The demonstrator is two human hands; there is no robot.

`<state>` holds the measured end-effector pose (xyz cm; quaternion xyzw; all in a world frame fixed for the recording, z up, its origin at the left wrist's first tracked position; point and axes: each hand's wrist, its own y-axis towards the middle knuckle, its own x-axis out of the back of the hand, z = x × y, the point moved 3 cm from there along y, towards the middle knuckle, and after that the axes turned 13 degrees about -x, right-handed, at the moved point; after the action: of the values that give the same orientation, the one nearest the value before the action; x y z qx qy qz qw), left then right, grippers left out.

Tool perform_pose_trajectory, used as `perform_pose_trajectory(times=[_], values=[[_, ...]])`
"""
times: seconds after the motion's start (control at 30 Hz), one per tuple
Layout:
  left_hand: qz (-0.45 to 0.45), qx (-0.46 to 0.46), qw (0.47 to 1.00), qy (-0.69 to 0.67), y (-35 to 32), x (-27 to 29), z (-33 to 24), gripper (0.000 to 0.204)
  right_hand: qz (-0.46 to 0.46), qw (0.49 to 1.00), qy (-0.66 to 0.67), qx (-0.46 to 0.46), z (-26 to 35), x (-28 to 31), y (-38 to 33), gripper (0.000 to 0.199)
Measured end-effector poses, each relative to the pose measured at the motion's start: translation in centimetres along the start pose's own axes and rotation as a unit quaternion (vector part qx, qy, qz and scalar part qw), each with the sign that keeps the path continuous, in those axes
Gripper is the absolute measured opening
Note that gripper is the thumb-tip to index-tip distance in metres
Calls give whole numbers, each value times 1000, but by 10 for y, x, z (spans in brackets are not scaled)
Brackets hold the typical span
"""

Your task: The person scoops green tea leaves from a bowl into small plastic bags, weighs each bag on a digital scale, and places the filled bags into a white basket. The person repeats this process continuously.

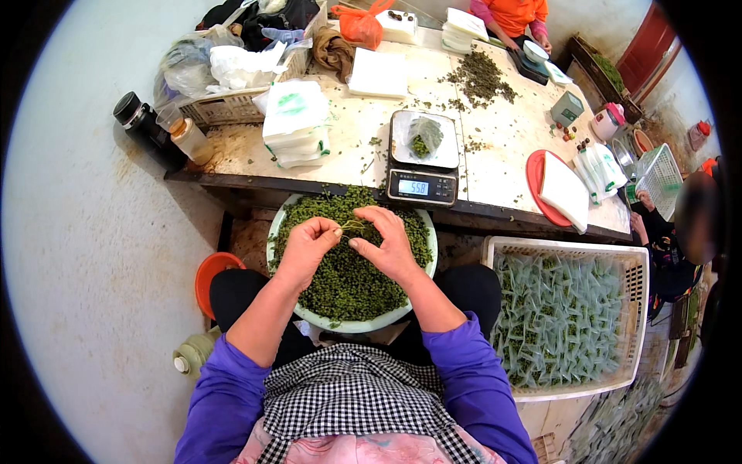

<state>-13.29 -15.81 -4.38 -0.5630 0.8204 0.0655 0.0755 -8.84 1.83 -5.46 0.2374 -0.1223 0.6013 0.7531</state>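
Observation:
A pale round basin (276,253) between my knees is heaped with small green berries on stalks (348,286), which look like green peppercorns. Above the heap, my left hand (311,246) pinches some thin yellow-green strands (352,225) between thumb and finger. Opposite it, my right hand (386,243) curls its fingers onto the other end of these strands. Whether they are stalks or bands, I cannot tell. Just beyond the basin, a digital scale (422,186) with a lit display carries a clear plastic bag (424,138) partly filled with green berries.
White bags (296,124) are stacked on the wooden table (348,116). More lie on a red tray (536,185). A crate (568,249) of filled clear bags stands at my right, an orange-red bucket (210,278) at my left. People sit at the far side and right.

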Motion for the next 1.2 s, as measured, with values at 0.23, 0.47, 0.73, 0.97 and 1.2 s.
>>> perform_pose_trajectory(times=[0.23,0.47,0.73,0.97,1.2], values=[[-45,-62,993,94,9,15,6,8,63,974,183,-118,-9,-4,-1,17],[-68,-2,990,-122,6,42,-19,7,-84,995,40,-41,-28,10,7,16],[-201,-96,973,-58,-25,149,-43,8,-112,992,36,-52,-41,12,4,8],[-340,-85,908,229,-82,299,-18,9,-131,986,51,-89,-57,12,3,9],[-439,-39,826,351,-117,377,36,15,-136,986,18,-98,-71,16,0,9]])
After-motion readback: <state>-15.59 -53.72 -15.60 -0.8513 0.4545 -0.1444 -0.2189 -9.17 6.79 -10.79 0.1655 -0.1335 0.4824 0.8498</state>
